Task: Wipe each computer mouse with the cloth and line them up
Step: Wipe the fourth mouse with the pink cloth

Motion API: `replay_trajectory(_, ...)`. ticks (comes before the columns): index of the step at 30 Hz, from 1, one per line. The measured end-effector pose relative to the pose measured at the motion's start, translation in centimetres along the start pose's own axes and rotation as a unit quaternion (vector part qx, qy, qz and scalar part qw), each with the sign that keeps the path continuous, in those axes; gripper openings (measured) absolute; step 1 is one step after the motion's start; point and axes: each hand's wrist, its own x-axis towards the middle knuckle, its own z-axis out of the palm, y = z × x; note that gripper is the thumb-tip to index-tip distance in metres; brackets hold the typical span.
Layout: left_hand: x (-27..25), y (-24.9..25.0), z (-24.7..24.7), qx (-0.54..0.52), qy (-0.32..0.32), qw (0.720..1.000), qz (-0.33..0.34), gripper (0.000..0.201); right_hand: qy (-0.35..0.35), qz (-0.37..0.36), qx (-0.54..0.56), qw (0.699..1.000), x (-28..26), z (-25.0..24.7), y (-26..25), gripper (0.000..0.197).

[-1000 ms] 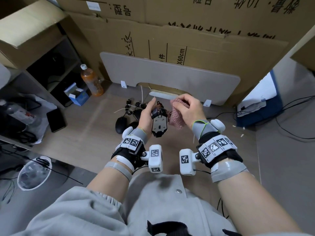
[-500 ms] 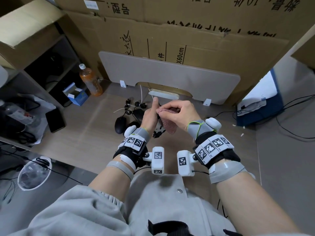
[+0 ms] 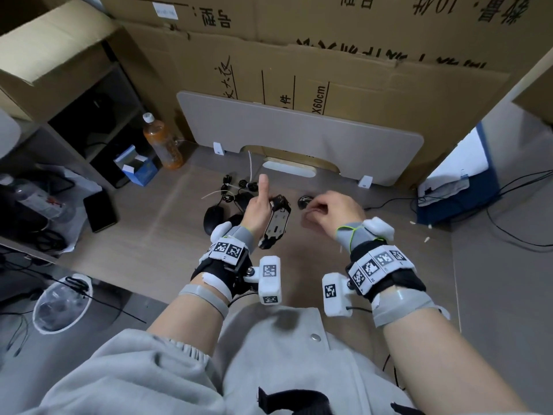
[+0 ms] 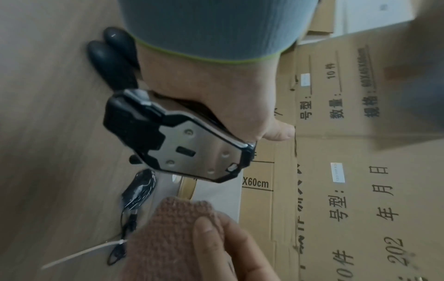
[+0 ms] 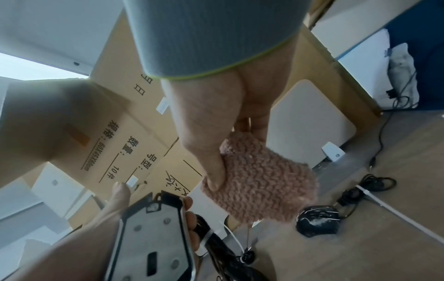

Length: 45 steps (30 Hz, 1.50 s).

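My left hand (image 3: 257,205) grips a black angular mouse (image 3: 276,224) above the floor, thumb pointing up, metal underside toward me. The same mouse (image 4: 192,152) fills the left wrist view and shows low in the right wrist view (image 5: 153,237). A short way to its right, my right hand (image 3: 332,211) pinches a pink knitted cloth (image 5: 261,182), which is clear of the mouse. Two plain black mice (image 3: 214,218) lie on the floor left of my left hand. A patterned black mouse (image 3: 305,201) lies just beyond my right hand.
Coiled mouse cables (image 3: 239,187) lie behind the hands. A grey board (image 3: 299,139) leans on cardboard boxes at the back. An orange bottle (image 3: 163,145), a blue box (image 3: 137,167) and a phone (image 3: 100,211) sit left. A blue bin (image 3: 457,193) stands right.
My right hand has pulled the cloth off the mouse and moved right. The left hand has turned the mouse so its underside shows, and its thumb now sticks up.
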Motion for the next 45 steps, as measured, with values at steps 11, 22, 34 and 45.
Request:
replay_trajectory(11,-0.3,0.6,0.4,0.037,-0.034,0.999,-0.002,0.102,0.03,-0.078,0.191,0.978,-0.4,-0.4,-4.2,0.013)
replay_trajectory(22,0.0,0.6,0.2,0.038,-0.051,0.998,0.014,0.102,-0.018,-0.058,0.236,0.97,-0.4,-1.3,-4.9,0.011)
replay_trajectory(34,-0.3,0.6,0.8,0.054,-0.024,0.998,0.037,0.081,-0.015,0.004,0.219,0.976,-0.3,-1.0,-4.2,0.01)
replay_trajectory(45,0.5,1.4,0.6,0.059,0.021,0.994,0.089,0.094,0.057,-0.016,0.38,0.923,-0.1,0.0,-3.6,0.013)
